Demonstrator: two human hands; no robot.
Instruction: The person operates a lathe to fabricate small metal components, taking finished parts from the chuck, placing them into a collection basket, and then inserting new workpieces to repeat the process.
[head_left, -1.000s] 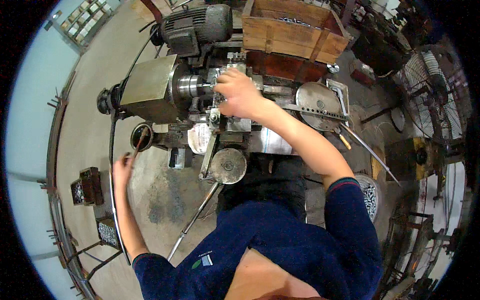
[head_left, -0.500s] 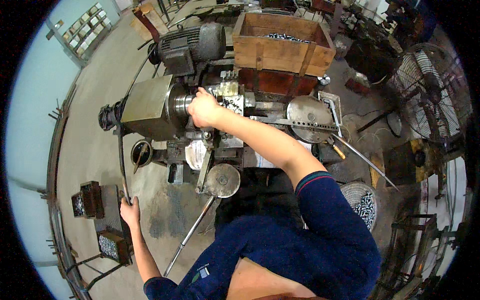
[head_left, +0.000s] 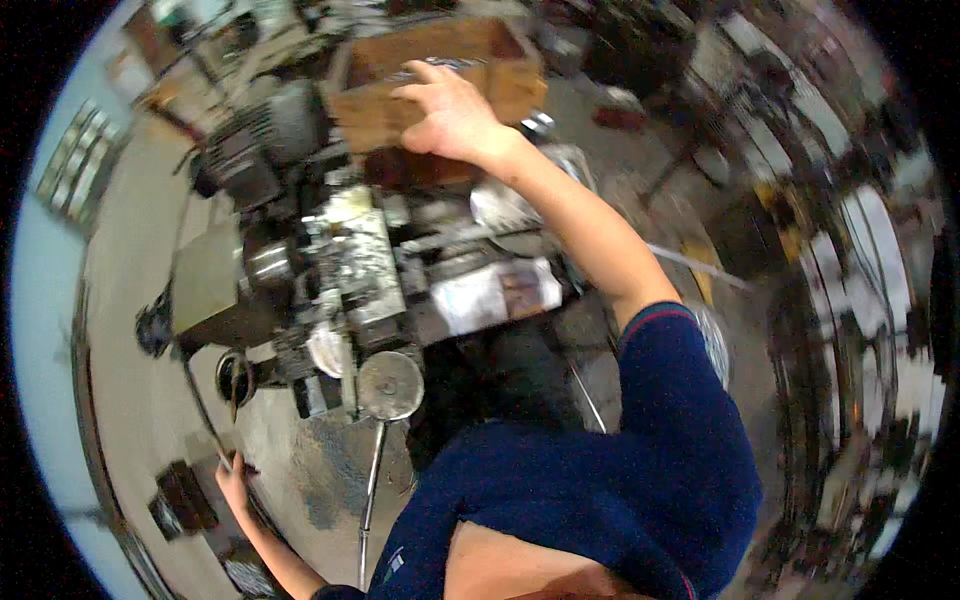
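My right hand (head_left: 455,118) reaches out with its fingers spread, in front of and partly over a wooden crate (head_left: 365,118). Small metal parts lie inside the crate, mostly hidden behind the fingers; nothing shows in that hand. At the lower left my left hand (head_left: 232,485) is closed round the end of a long lever rod (head_left: 200,400). This rod runs up to the side of a lathe-like machine's headstock (head_left: 210,285). Beside the headstock is the shiny round spindle nose (head_left: 268,262). The carriage (head_left: 358,250) to its right is strewn with metal chips.
An electric motor (head_left: 250,150) stands behind the headstock. A round metal disc (head_left: 390,386) on a rod juts toward me. White cloth or paper (head_left: 470,300) lies on the machine's front. Dark boxes (head_left: 185,498) are at lower left. Motion blurs the right side.
My right hand has left the spindle and moved away to the wooden crate, its fingers spreading. My left hand stays on the lever rod, now lower in view. The whole view has swung right.
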